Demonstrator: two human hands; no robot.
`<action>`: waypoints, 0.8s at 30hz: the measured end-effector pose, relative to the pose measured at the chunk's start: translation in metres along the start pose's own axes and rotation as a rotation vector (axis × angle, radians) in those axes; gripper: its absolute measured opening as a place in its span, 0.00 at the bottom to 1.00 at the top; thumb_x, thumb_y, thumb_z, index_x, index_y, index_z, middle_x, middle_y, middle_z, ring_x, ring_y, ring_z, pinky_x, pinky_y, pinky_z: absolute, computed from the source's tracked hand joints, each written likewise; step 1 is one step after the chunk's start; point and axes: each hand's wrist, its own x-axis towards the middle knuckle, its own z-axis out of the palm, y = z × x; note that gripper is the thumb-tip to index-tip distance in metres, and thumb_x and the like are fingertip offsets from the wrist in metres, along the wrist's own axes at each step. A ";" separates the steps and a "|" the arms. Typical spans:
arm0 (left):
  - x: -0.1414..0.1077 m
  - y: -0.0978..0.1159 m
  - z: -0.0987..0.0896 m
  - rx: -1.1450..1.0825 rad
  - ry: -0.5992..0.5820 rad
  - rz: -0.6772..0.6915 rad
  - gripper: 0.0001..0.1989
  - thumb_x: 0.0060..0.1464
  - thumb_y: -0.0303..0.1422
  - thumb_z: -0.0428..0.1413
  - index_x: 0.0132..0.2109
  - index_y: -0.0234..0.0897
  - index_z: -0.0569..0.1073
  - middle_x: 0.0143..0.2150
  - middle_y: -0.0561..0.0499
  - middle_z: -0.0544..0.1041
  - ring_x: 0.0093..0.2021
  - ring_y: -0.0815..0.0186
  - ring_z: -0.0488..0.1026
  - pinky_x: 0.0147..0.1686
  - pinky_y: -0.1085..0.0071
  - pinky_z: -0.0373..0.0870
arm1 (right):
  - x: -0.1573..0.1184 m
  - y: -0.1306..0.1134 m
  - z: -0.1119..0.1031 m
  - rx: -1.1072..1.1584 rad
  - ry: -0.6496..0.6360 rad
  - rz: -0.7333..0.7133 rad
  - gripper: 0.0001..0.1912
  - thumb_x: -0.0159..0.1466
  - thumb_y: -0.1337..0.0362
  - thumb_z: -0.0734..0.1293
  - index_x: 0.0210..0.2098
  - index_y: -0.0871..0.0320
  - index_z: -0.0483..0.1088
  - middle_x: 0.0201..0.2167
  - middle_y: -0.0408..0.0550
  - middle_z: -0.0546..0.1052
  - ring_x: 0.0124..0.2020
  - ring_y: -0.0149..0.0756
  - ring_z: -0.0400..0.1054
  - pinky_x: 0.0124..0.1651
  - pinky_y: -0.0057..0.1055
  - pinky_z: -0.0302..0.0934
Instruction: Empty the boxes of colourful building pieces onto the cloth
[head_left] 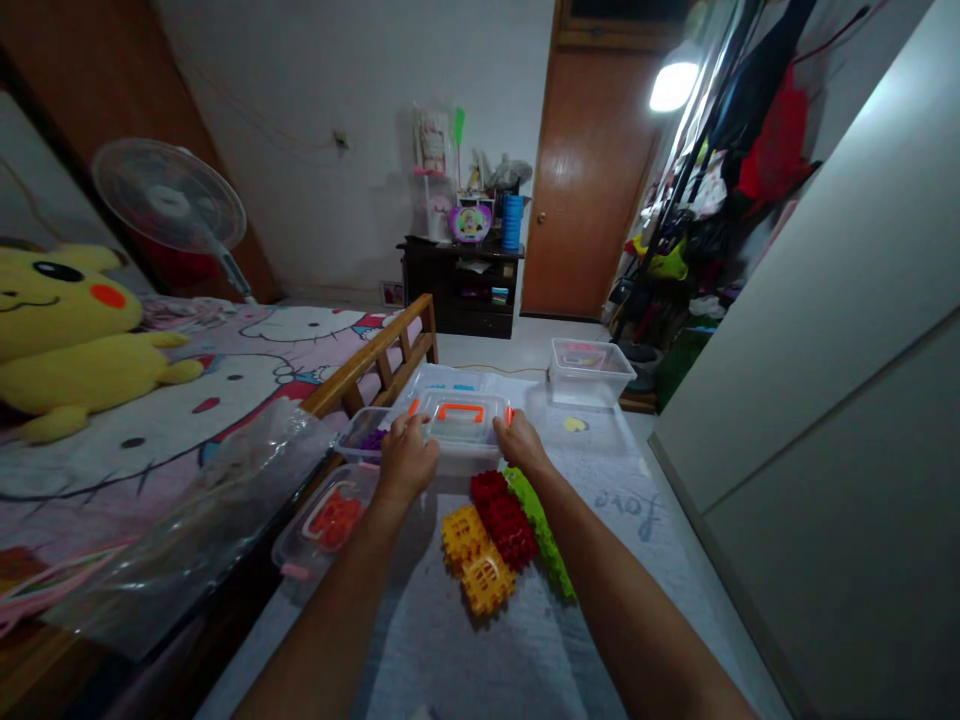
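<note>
both hands are closed on the clear plastic box [459, 425] with orange handles: the left hand [407, 462] curls its fingers over the near left corner, while the right hand [521, 443] grips the right end beside an orange clip [508, 416]. the box sits on a pale mat [637, 560] on the floor, just ahead of a loose cluster of toy waffle blocks: yellow [469, 537], red [504, 518] and green [541, 530]. the uneven grip looks like the weak spot — pressure at one end alone could rack the lid or tip the box. the left wrist is near a small clear tub of purple pieces [361, 437] and a clear tub of orange-red pieces [328, 522], so a sideways swing could knock either (the purple one looks more exposed, though its lid is hard to make out). a crinkled plastic bag [202, 530] slumps off the edge of the bed [247, 420] and could snag a forearm — a careless reach might also scatter the blocks.
</note>
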 end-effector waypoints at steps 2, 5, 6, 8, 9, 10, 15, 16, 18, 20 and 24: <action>-0.001 0.003 -0.002 -0.033 0.023 -0.029 0.22 0.56 0.28 0.50 0.57 0.31 0.72 0.62 0.35 0.69 0.65 0.50 0.65 0.66 0.56 0.58 | -0.002 0.001 -0.001 0.034 0.016 0.024 0.21 0.73 0.54 0.52 0.53 0.63 0.62 0.45 0.63 0.78 0.38 0.43 0.77 0.37 0.34 0.69; 0.000 0.006 -0.001 -0.084 0.066 -0.032 0.21 0.55 0.28 0.51 0.56 0.32 0.72 0.60 0.37 0.71 0.64 0.51 0.65 0.66 0.55 0.58 | -0.003 0.006 -0.006 0.077 0.040 0.035 0.20 0.73 0.55 0.54 0.54 0.63 0.62 0.46 0.62 0.78 0.36 0.41 0.76 0.35 0.32 0.69; 0.001 0.007 0.000 -0.099 0.074 -0.026 0.21 0.55 0.28 0.51 0.56 0.32 0.72 0.60 0.37 0.72 0.64 0.51 0.66 0.65 0.56 0.59 | -0.002 0.009 -0.009 0.088 0.050 0.037 0.19 0.72 0.55 0.54 0.54 0.63 0.62 0.47 0.62 0.78 0.35 0.40 0.76 0.34 0.32 0.69; 0.003 0.008 0.003 -0.124 0.063 -0.027 0.21 0.55 0.28 0.50 0.56 0.32 0.71 0.59 0.37 0.74 0.63 0.51 0.67 0.64 0.57 0.60 | -0.001 0.015 -0.014 0.105 0.062 0.038 0.19 0.72 0.56 0.55 0.54 0.63 0.63 0.48 0.61 0.77 0.33 0.38 0.76 0.32 0.30 0.68; 0.005 0.008 0.005 -0.131 0.044 -0.042 0.22 0.56 0.28 0.50 0.57 0.32 0.71 0.59 0.37 0.74 0.63 0.52 0.68 0.63 0.57 0.61 | 0.000 0.019 -0.017 0.111 0.065 0.038 0.19 0.72 0.56 0.56 0.54 0.62 0.63 0.47 0.61 0.78 0.31 0.37 0.75 0.30 0.29 0.68; 0.006 0.009 0.007 -0.134 0.020 -0.060 0.22 0.57 0.28 0.50 0.59 0.31 0.70 0.59 0.37 0.74 0.62 0.52 0.69 0.62 0.58 0.62 | 0.001 0.022 -0.019 0.115 0.065 0.036 0.19 0.72 0.56 0.56 0.53 0.62 0.64 0.45 0.60 0.78 0.29 0.35 0.75 0.29 0.28 0.68; 0.016 0.011 0.014 -0.075 -0.067 -0.078 0.24 0.60 0.29 0.46 0.62 0.31 0.68 0.60 0.36 0.74 0.61 0.53 0.71 0.58 0.63 0.64 | 0.004 0.036 -0.028 0.108 0.057 0.011 0.18 0.72 0.55 0.56 0.51 0.61 0.65 0.40 0.56 0.79 0.25 0.33 0.72 0.26 0.26 0.65; 0.019 0.010 0.015 -0.041 -0.083 -0.072 0.23 0.61 0.29 0.45 0.61 0.30 0.68 0.60 0.35 0.75 0.60 0.52 0.72 0.57 0.62 0.64 | 0.004 0.038 -0.028 0.101 0.055 0.003 0.18 0.72 0.55 0.56 0.50 0.61 0.66 0.39 0.56 0.79 0.25 0.34 0.73 0.26 0.27 0.65; 0.027 0.009 0.017 0.030 -0.130 -0.074 0.22 0.63 0.31 0.43 0.59 0.29 0.71 0.58 0.32 0.76 0.59 0.48 0.73 0.55 0.60 0.65 | 0.005 0.041 -0.028 0.083 0.059 -0.013 0.17 0.72 0.55 0.56 0.47 0.61 0.67 0.40 0.57 0.79 0.29 0.36 0.74 0.29 0.28 0.65; 0.036 0.006 0.020 0.067 -0.183 -0.075 0.21 0.63 0.31 0.43 0.55 0.29 0.74 0.55 0.30 0.77 0.57 0.46 0.74 0.52 0.61 0.67 | 0.007 0.043 -0.027 0.069 0.067 -0.028 0.17 0.72 0.54 0.55 0.47 0.61 0.66 0.41 0.59 0.79 0.35 0.40 0.75 0.33 0.29 0.66; 0.049 0.001 0.030 0.054 -0.221 -0.082 0.17 0.60 0.30 0.47 0.45 0.30 0.80 0.49 0.31 0.80 0.54 0.47 0.76 0.49 0.63 0.68 | 0.012 0.045 -0.025 0.065 0.089 -0.052 0.15 0.73 0.56 0.55 0.44 0.61 0.66 0.42 0.63 0.78 0.44 0.47 0.74 0.41 0.34 0.66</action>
